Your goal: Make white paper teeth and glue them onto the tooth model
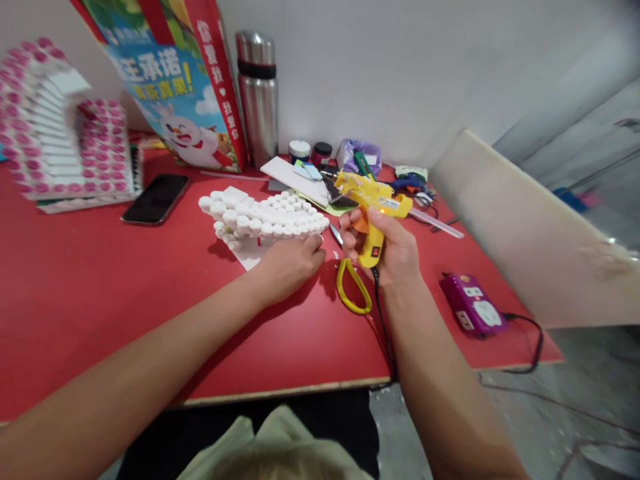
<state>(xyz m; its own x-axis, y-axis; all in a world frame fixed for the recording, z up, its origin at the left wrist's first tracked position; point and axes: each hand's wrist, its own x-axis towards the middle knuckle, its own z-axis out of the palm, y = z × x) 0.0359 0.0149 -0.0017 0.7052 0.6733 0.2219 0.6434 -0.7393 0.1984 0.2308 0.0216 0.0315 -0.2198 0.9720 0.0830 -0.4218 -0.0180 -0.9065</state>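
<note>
My right hand is wrapped round the handle of a yellow glue gun, its nozzle toward the left and a clear glue stick poking out of its back. A black cord runs down from the handle. My left hand lies at the near right side of a white model covered with rows of small white round pieces. Its fingers are bent together at the model's edge; whether a small piece is between them is hidden. Scissors with yellow handles lie on the red table between my hands.
At the back left stand a pink-and-white model, a printed box and a steel flask. A phone lies before them. Jars and tools crowd the back. A purple power box sits right, near a leaning pale board.
</note>
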